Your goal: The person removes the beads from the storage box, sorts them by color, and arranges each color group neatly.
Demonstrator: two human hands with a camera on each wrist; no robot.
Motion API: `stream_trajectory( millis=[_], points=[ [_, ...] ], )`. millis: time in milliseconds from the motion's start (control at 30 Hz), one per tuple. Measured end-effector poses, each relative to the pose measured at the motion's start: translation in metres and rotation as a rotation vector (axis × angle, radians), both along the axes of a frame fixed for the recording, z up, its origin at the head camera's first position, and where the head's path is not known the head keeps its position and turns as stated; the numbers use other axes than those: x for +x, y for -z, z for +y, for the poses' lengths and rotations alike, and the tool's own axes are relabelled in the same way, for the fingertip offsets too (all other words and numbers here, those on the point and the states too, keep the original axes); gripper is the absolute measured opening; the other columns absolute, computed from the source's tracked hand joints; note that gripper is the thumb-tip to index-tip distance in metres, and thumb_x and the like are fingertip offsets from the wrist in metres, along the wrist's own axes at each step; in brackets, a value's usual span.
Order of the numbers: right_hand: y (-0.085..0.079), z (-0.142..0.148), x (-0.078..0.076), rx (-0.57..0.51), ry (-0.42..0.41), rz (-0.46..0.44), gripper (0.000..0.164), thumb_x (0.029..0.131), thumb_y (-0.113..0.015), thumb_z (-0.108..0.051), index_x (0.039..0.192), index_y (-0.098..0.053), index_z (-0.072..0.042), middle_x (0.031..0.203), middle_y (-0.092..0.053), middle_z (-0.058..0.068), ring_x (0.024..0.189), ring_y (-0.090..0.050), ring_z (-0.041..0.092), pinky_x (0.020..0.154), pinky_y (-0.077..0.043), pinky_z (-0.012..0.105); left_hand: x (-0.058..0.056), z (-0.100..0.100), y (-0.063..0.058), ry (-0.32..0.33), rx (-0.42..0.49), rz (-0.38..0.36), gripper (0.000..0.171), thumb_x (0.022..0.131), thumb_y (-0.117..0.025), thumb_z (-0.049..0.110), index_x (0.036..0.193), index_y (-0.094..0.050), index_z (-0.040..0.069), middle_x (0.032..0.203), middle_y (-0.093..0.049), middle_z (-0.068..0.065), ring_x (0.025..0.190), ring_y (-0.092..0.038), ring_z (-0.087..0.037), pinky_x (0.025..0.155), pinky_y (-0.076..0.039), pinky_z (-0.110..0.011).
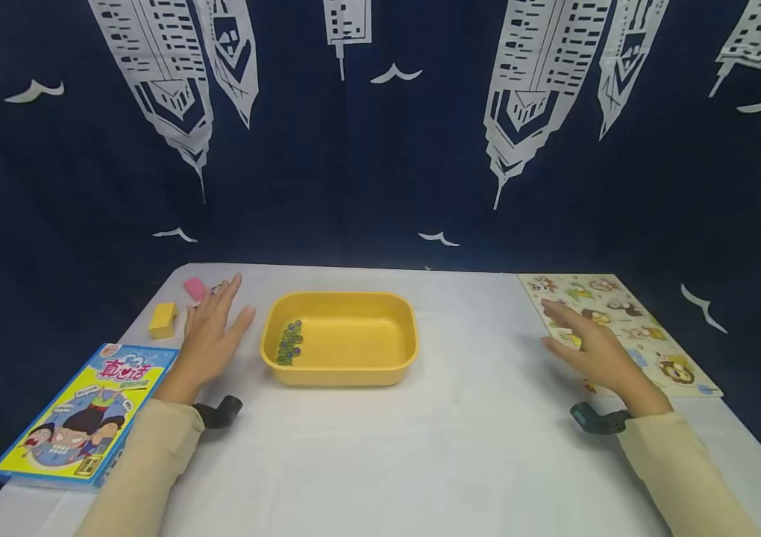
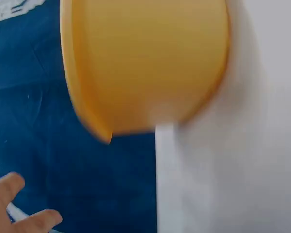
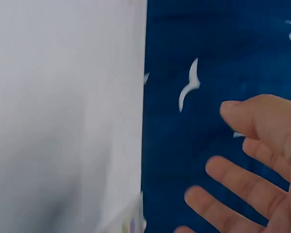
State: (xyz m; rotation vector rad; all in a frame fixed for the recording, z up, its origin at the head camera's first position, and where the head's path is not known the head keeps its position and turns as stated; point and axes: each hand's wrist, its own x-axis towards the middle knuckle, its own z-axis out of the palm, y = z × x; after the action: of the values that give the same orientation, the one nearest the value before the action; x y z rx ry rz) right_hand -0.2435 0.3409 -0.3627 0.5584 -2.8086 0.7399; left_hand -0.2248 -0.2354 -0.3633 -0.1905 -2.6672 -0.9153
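My left hand is raised over the table's left side with its fingers extended, holding nothing. It is nearest to a yellow block, a pink block and a blue-and-yellow illustrated box. Part of a small item behind its fingertips is hidden. On the right, my right hand hovers above a flat board printed with cartoon animals, fingers spread and holding nothing. Between the hands stands a yellow plastic tray, with several small glass marbles gathered at its left end.
A white-covered table bears everything. Behind it hangs a dark blue curtain with white building and bird prints. Black wrist cameras are strapped at both wrists. The box and board lie along the table's left and right edges.
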Motion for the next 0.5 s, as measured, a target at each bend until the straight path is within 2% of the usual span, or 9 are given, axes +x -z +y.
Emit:
stream_trajectory(
  millis=[67, 167, 267, 367, 433, 500],
  points=[
    [-0.002, -0.009, 0.002, -0.068, -0.060, -0.001, 0.066, 0.098, -0.063, -0.022, 0.155, -0.034, -0.010, 0.143, -0.052, 0.024, 0.122, -0.054, 0.046, 0.099, -0.046, 0.062, -0.005, 0.005, 0.002, 0.027, 0.137, -0.054, 0.068, 0.104, -0.037, 0.047, 0.161, -0.016, 0.016, 0.165, -0.014, -0.017, 0.151, -0.007, -0.042, 0.119, 0.000, -0.064],
    [-0.006, -0.022, 0.000, -0.175, -0.165, -0.025, 0.061, 0.098, -0.063, -0.014, 0.153, -0.038, -0.009, 0.136, -0.059, 0.022, 0.116, -0.063, 0.031, 0.094, -0.055, 0.034, -0.016, 0.011, 0.007, 0.049, 0.347, -0.170, 0.070, 0.104, -0.035, 0.050, 0.162, -0.010, 0.020, 0.167, -0.010, -0.012, 0.152, -0.007, -0.035, 0.121, -0.008, -0.060],
    [-0.010, -0.035, -0.006, -0.265, -0.259, -0.091, 0.054, 0.098, -0.061, -0.010, 0.149, -0.043, -0.006, 0.131, -0.062, 0.021, 0.112, -0.065, 0.015, 0.087, -0.052, 0.015, -0.031, 0.014, 0.016, 0.067, 0.543, -0.272, 0.072, 0.103, -0.029, 0.055, 0.162, -0.004, 0.023, 0.167, -0.006, -0.012, 0.152, -0.009, -0.034, 0.122, -0.010, -0.054],
    [-0.014, -0.052, -0.016, -0.327, -0.325, -0.192, 0.048, 0.099, -0.059, -0.011, 0.145, -0.047, -0.004, 0.128, -0.065, 0.019, 0.111, -0.065, 0.009, 0.088, -0.052, 0.016, -0.043, 0.014, 0.028, 0.131, 0.724, -0.334, 0.071, 0.104, -0.027, 0.053, 0.162, -0.001, 0.022, 0.167, -0.005, -0.013, 0.152, -0.012, -0.035, 0.123, -0.012, -0.047],
    [-0.016, -0.066, -0.023, -0.353, -0.357, -0.255, 0.046, 0.099, -0.059, -0.011, 0.144, -0.049, -0.003, 0.125, -0.066, 0.017, 0.109, -0.066, 0.010, 0.090, -0.052, 0.019, -0.048, 0.014, 0.036, 0.187, 0.838, -0.362, 0.068, 0.104, -0.028, 0.049, 0.162, -0.002, 0.022, 0.167, -0.006, -0.014, 0.151, -0.014, -0.035, 0.124, -0.013, -0.044],
    [-0.017, -0.081, -0.032, -0.380, -0.398, -0.307, 0.046, 0.099, -0.059, -0.010, 0.143, -0.049, -0.001, 0.123, -0.067, 0.017, 0.107, -0.068, 0.013, 0.091, -0.054, 0.023, -0.050, 0.015, 0.043, 0.250, 0.913, -0.367, 0.066, 0.105, -0.028, 0.044, 0.162, -0.004, 0.021, 0.166, -0.007, -0.014, 0.152, -0.014, -0.034, 0.124, -0.013, -0.044]
  ],
)
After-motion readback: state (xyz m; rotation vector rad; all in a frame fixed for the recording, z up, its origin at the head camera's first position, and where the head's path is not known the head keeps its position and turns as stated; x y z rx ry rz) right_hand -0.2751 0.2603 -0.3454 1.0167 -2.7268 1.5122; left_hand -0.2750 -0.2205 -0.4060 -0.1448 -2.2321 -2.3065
